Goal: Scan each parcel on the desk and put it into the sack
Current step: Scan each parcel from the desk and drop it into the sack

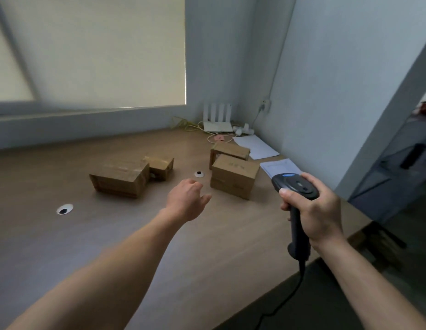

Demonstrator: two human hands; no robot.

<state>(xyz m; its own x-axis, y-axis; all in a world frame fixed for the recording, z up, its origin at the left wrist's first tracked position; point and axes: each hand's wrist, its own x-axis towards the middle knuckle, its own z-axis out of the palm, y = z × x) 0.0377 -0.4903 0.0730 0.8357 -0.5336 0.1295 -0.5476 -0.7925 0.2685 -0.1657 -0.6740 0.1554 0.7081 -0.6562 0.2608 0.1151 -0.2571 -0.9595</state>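
Note:
Several brown cardboard parcels lie on the wooden desk (112, 234). A wide flat parcel (119, 178) sits left of centre, with a small parcel (159, 164) touching its far right corner. To the right stands a taller parcel (234, 178), and another parcel (228, 151) sits just behind it. My left hand (187, 198) hovers empty over the desk between the two groups, fingers loosely apart, a short way from the taller parcel. My right hand (314, 210) grips the handle of a dark barcode scanner (294, 185), whose head points toward the parcels. No sack is in view.
Two round cable holes (64, 209) (199, 173) sit in the desk. White papers (257, 146) and a white router (218, 117) with cables fill the far right corner. The scanner's cable hangs over the desk's front edge. The wall is close on the right.

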